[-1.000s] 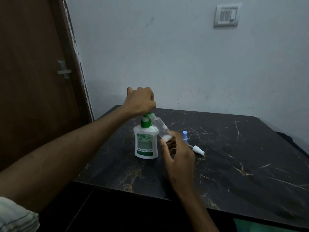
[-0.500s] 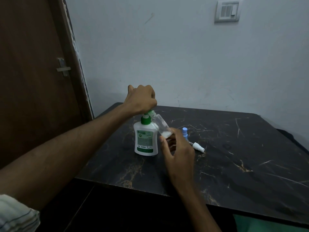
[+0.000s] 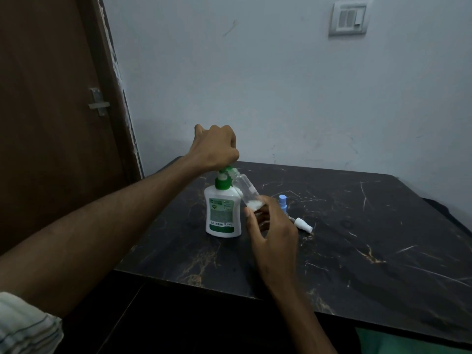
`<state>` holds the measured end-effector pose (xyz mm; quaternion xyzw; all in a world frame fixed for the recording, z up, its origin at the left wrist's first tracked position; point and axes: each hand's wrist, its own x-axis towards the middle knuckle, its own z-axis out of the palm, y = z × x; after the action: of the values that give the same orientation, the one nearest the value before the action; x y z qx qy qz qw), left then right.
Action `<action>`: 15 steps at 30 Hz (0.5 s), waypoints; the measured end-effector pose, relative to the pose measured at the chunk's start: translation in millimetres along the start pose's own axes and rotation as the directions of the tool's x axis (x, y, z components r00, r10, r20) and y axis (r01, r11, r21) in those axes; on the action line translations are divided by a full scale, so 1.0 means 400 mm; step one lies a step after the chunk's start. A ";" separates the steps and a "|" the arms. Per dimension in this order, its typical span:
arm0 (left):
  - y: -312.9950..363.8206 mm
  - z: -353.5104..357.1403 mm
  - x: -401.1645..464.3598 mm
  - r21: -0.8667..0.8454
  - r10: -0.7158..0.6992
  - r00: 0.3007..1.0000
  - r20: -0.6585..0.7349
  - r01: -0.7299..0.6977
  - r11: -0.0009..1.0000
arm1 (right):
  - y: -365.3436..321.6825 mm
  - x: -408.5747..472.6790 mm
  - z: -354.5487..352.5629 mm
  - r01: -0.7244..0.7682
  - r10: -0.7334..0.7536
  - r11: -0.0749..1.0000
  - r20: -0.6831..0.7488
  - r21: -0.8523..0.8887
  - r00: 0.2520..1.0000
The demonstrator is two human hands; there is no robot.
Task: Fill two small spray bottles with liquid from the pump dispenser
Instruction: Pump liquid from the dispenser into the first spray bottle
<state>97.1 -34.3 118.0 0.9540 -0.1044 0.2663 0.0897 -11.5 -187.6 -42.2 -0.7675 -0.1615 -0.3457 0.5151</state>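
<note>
The left hand (image 3: pixel 215 146) presses the dispenser (image 3: pixel 222 212) pump; the right hand (image 3: pixel 274 233) tilts a clear bottle (image 3: pixel 246 191) under its spout.

This is looking like a room in a home: a brown wooden door (image 3: pixel 51 123), a painted wall with a switch plate (image 3: pixel 348 19), and a dark marble-patterned tabletop (image 3: pixel 370 238).
</note>
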 end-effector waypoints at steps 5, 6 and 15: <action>0.008 0.014 -0.008 -0.004 -0.008 1.000 0.012 0.008 1.000 | 0.006 -0.001 0.002 -0.001 0.001 1.000 0.007 0.002 1.000; 0.009 0.010 -0.009 0.003 -0.001 1.000 0.015 0.001 1.000 | 0.004 -0.002 0.002 -0.004 0.004 1.000 0.005 0.010 1.000; 0.009 0.013 -0.011 -0.017 -0.020 1.000 -0.009 0.020 1.000 | 0.005 0.000 0.005 0.005 -0.005 1.000 0.002 -0.010 1.000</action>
<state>95.0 -38.4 111.6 0.9531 -0.0966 0.2686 0.1009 -9.6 -186.7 -44.2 -0.7700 -0.1622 -0.3467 0.5105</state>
